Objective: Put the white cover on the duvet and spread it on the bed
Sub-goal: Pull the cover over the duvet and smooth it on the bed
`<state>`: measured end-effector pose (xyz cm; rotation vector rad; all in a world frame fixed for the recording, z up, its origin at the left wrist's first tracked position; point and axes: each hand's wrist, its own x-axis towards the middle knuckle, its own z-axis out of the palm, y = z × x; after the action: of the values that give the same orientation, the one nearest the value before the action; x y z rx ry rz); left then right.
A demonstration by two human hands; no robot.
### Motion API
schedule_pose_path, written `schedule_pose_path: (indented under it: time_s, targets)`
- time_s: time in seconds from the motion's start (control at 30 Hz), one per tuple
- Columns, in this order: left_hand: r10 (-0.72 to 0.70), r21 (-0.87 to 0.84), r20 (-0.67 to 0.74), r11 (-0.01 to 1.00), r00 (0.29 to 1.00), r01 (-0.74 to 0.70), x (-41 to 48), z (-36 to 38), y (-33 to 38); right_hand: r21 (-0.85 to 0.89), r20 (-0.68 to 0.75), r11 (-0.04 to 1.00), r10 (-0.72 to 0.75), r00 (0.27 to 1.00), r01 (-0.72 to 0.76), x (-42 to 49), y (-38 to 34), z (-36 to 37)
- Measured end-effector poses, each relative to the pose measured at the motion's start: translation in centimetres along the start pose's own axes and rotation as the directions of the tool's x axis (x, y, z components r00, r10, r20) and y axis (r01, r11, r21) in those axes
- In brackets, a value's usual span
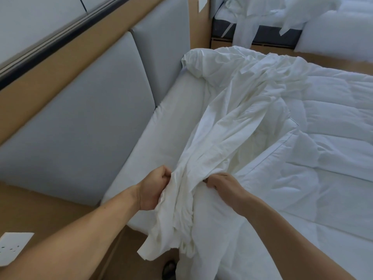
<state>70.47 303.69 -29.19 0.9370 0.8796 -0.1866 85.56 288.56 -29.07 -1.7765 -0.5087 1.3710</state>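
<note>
Both hands are on the job here. The left hand [155, 188] is curled tight round a bunch of the white cover [232, 122], and the right hand [222, 186] is clamped on the same bunch just beside it, fingertips buried in the cloth.

The cover is strung out like a crumpled rope, from the near edge of the bed [161, 126] up to the far-left corner by the headboard [80, 118]. It's draped over the duvet [323, 158], which is laid out fairly flat across the right side.

That far corner looks like it might already be stuffed into the cover, but it can't be confirmed tbh. So this is reckoned to be the covering step, with the spreading nowhere near started.

Next up, the opening or near corner of the cover probably has to be found in that bunch. Then the near duvet corner gets fed in and the cloth drawn down over it. A loose tail is hanging off the near edge, so it should be kept from underfoot.
</note>
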Motion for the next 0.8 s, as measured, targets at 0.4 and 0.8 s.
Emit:
schedule_pose_path:
  time_s: [0.4,0.8]
  targets:
    - [-0.082,0.069,0.347,0.996,0.934,0.061,0.3,-1.1,-2.0,0.109,0.002,0.993,0.049,0.999,-0.049,-0.8,-1.4,0.9]
    - [-0.105,0.212,0.153,0.975,0.983,0.071,0.7,0.7,-1.9,0.081,-0.153,0.995,0.073,0.985,-0.061,-0.6,-1.3,2.0]
